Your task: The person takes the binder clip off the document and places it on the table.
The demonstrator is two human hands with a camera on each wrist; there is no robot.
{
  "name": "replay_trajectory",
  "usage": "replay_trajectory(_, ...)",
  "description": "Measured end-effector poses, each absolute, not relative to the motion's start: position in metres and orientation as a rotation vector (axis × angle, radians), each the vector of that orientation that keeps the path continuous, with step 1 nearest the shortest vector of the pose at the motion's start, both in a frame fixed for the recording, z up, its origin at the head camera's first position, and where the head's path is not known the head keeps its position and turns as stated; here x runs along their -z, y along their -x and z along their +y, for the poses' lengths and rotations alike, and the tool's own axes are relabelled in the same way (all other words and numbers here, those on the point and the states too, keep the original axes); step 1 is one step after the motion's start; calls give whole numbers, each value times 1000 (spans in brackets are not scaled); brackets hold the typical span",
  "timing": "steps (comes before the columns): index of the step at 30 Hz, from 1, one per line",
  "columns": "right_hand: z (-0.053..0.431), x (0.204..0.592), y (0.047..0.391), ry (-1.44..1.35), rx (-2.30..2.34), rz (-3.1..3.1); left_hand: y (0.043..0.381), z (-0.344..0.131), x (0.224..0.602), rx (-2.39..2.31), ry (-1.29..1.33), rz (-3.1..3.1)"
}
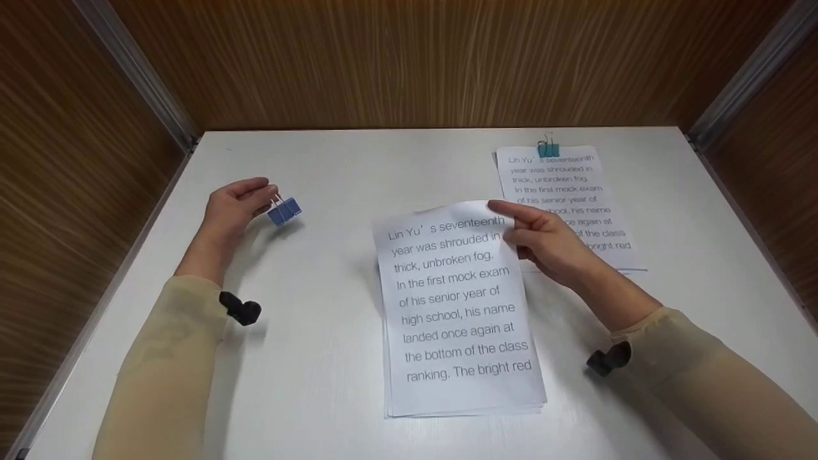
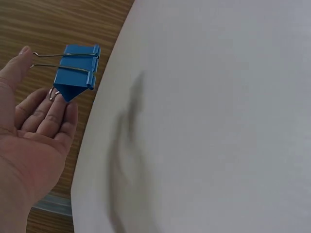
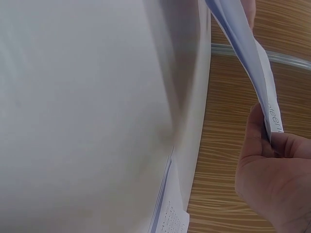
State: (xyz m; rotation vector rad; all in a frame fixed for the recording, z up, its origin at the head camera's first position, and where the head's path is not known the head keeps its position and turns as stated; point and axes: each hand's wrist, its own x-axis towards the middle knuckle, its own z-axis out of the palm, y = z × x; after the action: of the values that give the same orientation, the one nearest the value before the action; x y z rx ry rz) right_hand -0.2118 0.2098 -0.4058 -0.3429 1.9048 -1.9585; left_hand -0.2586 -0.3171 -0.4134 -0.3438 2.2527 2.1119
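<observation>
On the left, my left hand (image 1: 231,207) holds a blue binder clip (image 1: 285,211) by its wire handles, off the white tabletop. The left wrist view shows the thumb on one wire handle of the clip (image 2: 77,73) and the fingers at the other; its mouth points away from the palm. My right hand (image 1: 557,248) pinches a stack of printed paper sheets (image 1: 460,306) at the top right corner, thumb in front. The stack's top edge is raised and slightly bowed, and its lower edges are a little fanned. In the right wrist view the sheets (image 3: 243,53) appear nearly edge-on.
Behind my right hand lies another printed stack (image 1: 556,179) with a teal binder clip (image 1: 548,149) on its top edge. My right hand and the held sheets overlap it in the head view. Wood-grain panels (image 1: 409,64) wall the white table (image 1: 307,370) at the back and sides.
</observation>
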Motion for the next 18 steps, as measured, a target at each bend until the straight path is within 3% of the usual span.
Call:
replay_trajectory(6, 210, 405, 211, 323, 1964, 1915, 256, -334, 432, -2127, 438, 2181)
replay_trajectory(18, 209, 402, 209, 317, 1962, 1899, 245, -343, 435, -2043, 340, 2115)
